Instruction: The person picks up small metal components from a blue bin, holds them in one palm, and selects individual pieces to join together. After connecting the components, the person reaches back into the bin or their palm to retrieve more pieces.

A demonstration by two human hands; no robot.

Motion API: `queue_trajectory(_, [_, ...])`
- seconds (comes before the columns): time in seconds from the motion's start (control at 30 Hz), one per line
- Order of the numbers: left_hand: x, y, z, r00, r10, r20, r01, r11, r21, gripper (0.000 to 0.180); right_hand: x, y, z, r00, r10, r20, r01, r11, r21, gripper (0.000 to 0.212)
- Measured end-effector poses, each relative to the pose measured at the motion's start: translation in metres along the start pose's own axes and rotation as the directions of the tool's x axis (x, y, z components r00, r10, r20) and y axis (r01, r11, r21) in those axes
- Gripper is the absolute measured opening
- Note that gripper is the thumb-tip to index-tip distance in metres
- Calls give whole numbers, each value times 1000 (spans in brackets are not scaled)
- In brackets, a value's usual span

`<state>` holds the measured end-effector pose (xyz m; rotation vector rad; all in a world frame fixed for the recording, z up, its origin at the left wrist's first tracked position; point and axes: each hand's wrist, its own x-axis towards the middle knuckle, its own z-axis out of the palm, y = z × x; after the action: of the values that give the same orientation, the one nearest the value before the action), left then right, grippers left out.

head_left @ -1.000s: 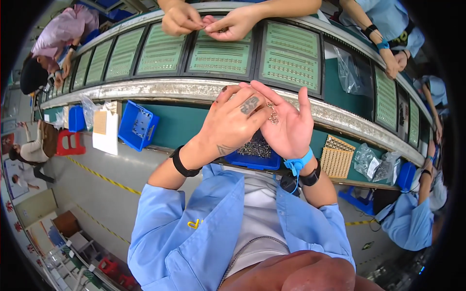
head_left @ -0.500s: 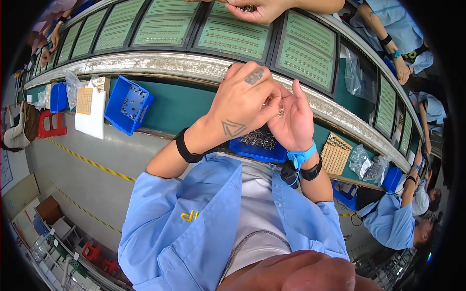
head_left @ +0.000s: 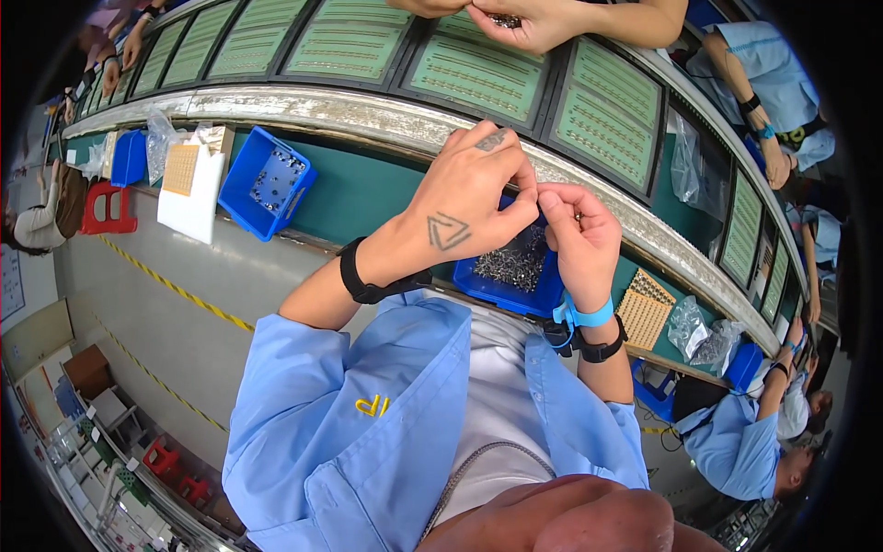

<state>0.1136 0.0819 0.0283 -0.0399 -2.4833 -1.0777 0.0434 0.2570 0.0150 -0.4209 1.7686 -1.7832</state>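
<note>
My left hand [head_left: 469, 202], with a triangle mark on its back and a black wristband, is curled with its fingertips pinched against my right hand [head_left: 579, 241]. The right hand, with a blue band and a black watch at the wrist, is cupped around small metal parts. Both hands hover just above a blue bin [head_left: 508, 296] filled with small dark metal parts [head_left: 513, 265] at the bench edge in front of me. What exactly sits between the fingertips is too small to tell.
Green trays [head_left: 478, 78] with rows of small parts run along a conveyor behind a worn metal rail [head_left: 368, 112]. A second blue bin [head_left: 267, 184], a white box [head_left: 189, 189] and a tan perforated tray [head_left: 644, 311] lie on the bench. A co-worker's hands [head_left: 524, 20] work opposite; another person [head_left: 736, 442] sits at my right.
My right hand has curled from an open palm into a cupped grip. Both hands have come lower, over the blue bin, with the left fingertips pinching at the right hand.
</note>
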Motion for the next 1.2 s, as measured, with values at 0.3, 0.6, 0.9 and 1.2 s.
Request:
queue_trajectory(0.3, [-4, 0, -1, 973, 197, -121, -189, 979, 77, 13, 3, -2, -12, 967, 211, 144, -246, 921, 302, 14])
queue_trajectory(0.6, [2, 4, -17, 909, 417, 0, -409, 891, 196, 20, -2, 11, -4, 895, 264, 361, -441, 647, 622, 23])
queue_trajectory(0.9, [9, -7, -23, 946, 321, -50, -313, 941, 131, 20, 3, 4, 1, 846, 348, 404, -503, 270, 821, 41])
queue_trajectory(1.2, [16, -31, -31, 973, 229, -36, -212, 942, 261, 16, 20, -26, -37, 919, 228, 322, -389, 660, 643, 56])
